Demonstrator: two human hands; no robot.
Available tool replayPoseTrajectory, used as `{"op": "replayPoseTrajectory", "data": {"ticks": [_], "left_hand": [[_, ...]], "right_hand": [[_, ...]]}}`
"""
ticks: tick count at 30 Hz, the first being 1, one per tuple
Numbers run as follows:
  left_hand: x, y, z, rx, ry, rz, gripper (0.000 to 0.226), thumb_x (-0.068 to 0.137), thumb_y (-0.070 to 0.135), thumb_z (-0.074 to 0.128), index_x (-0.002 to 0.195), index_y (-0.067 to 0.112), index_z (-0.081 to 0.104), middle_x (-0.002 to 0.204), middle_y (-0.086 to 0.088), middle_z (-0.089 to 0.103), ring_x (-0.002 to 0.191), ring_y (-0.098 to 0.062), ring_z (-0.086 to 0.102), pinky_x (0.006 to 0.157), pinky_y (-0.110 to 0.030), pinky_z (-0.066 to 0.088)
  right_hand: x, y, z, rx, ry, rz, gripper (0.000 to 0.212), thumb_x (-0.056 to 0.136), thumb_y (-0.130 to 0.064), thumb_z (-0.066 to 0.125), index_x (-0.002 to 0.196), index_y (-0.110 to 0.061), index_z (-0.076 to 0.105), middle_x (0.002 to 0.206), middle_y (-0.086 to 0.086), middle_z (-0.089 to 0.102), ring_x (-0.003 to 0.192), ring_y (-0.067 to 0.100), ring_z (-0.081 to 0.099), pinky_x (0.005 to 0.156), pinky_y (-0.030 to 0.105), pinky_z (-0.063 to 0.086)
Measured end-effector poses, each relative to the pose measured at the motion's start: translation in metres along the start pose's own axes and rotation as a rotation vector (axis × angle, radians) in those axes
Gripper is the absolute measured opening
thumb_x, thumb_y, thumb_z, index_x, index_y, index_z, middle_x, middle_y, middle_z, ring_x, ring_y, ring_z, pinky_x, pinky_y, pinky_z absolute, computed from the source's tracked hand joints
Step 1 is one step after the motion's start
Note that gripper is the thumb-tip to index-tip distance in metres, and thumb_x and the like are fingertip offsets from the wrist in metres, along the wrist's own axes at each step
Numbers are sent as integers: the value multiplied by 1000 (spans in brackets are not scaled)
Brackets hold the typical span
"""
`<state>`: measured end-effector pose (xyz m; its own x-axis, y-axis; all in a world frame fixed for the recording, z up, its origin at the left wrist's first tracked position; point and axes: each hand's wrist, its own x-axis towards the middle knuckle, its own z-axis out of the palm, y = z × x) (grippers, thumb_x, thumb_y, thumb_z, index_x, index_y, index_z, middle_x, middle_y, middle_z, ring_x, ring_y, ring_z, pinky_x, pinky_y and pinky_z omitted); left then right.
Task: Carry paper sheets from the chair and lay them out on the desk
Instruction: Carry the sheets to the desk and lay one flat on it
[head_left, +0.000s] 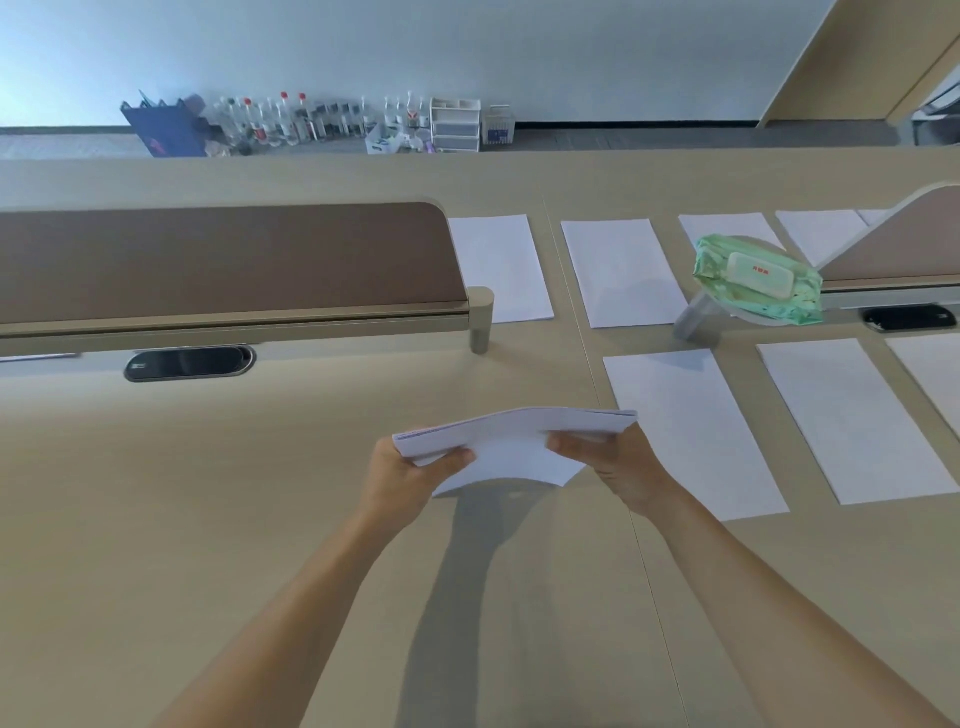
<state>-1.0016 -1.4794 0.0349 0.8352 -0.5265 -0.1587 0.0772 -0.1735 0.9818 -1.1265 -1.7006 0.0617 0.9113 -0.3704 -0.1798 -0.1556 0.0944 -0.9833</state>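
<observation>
A stack of white paper sheets (511, 441) hangs in the air above the beige desk (260, 493), bowed upward in the middle. My left hand (410, 480) grips its left end and my right hand (621, 475) grips its right end. Several single white sheets lie flat on the desk to the right and behind: one right beside my right hand (685, 410), one further right (852, 421), and others in a back row (498, 267) (621, 273). The chair is out of view.
A brown divider panel (223, 260) stands at the left, another at the far right (904, 244). A green pack of wet wipes (758, 278) rests on a divider post. Two cable slots (189, 362) (909, 318) sit in the desk. Bottles and boxes line the far wall.
</observation>
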Motion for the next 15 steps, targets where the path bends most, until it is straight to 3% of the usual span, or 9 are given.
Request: {"op": "replayPoseTrajectory", "data": {"ticks": [2, 4, 7, 9, 10, 13, 15], "left_hand": [[-4, -9, -2, 52, -40, -42, 25, 77, 15, 84, 88, 35, 75, 86, 18, 76, 84, 2, 70, 71, -17, 52], [-7, -17, -4, 127, -73, -80, 14, 75, 36, 85, 86, 34, 77, 88, 7, 77, 80, -6, 70, 72, -24, 50], [-6, -31, -7, 270, -76, -40, 53, 69, 67, 67, 70, 14, 68, 61, -7, 56, 60, -16, 45, 61, -32, 37], [-3, -35, -7, 345, -74, 44, 69, 74, 69, 58, 62, 1, 53, 55, -5, 36, 57, -17, 30, 56, -34, 26], [-1, -34, -8, 372, -74, 74, 71, 76, 69, 55, 62, -1, 53, 54, -5, 34, 56, -17, 29, 55, -35, 25], [7, -20, -10, 412, -84, 150, 56, 81, 60, 54, 72, 6, 65, 55, -6, 57, 51, -23, 47, 51, -39, 39], [20, -8, -11, 403, -98, 165, 39, 84, 52, 58, 88, 16, 71, 73, -5, 71, 72, -28, 69, 61, -44, 54]], "right_hand": [[-3, 3, -1, -30, -31, 38, 26, 77, 1, 80, 96, -15, 75, 88, -8, 77, 88, 5, 72, 74, 14, 51], [-5, 2, 1, -43, -22, 47, 25, 78, 3, 78, 96, -15, 74, 88, -8, 77, 88, 6, 72, 73, 14, 51], [-7, 5, 0, -32, -10, 53, 29, 70, -11, 82, 98, -14, 75, 93, -4, 77, 92, 10, 72, 74, 16, 52], [-7, 6, -1, -38, -6, 70, 33, 68, -17, 82, 100, -15, 75, 96, -4, 77, 95, 11, 72, 76, 18, 53], [-6, 6, -1, -45, -16, 71, 37, 68, -19, 83, 104, -14, 74, 100, -1, 77, 98, 13, 71, 79, 22, 54], [-2, 2, -3, -82, 16, 60, 48, 69, -22, 89, 112, -13, 70, 107, 4, 75, 103, 20, 70, 88, 36, 56], [1, 0, -6, -79, 98, 75, 37, 68, -27, 85, 102, -19, 73, 102, 4, 76, 98, 25, 71, 89, 46, 56]]}}
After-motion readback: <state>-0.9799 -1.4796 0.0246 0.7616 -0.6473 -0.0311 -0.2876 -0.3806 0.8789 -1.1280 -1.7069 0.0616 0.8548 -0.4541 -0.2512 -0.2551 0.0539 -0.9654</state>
